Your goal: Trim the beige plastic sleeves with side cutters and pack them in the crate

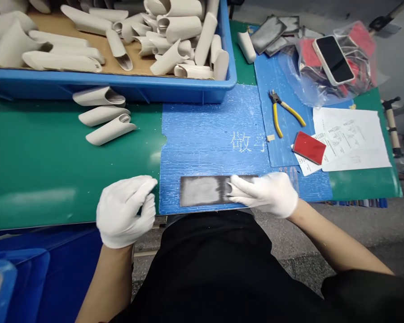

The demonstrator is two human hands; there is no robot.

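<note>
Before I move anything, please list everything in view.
Table: one, green, across view
Sheets: at least two, blue, on table
Bin: one, blue, upper left
Heaped pieces: many, cream, in bin
Loose pieces: four, cream, three before bin, one right
Strip: one, grey, front centre
Pads: several, grey, back right
Bag: one, clear, back right
Phone: one, white, on bag
Cutters: one, yellow handles, on sheets
Papers: several, white, right
Block: one, red, on papers
Blue plastic: uncounted, lower left
Left grip: one, white gloved, front left
Right grip: one, white gloved, on strip
</note>
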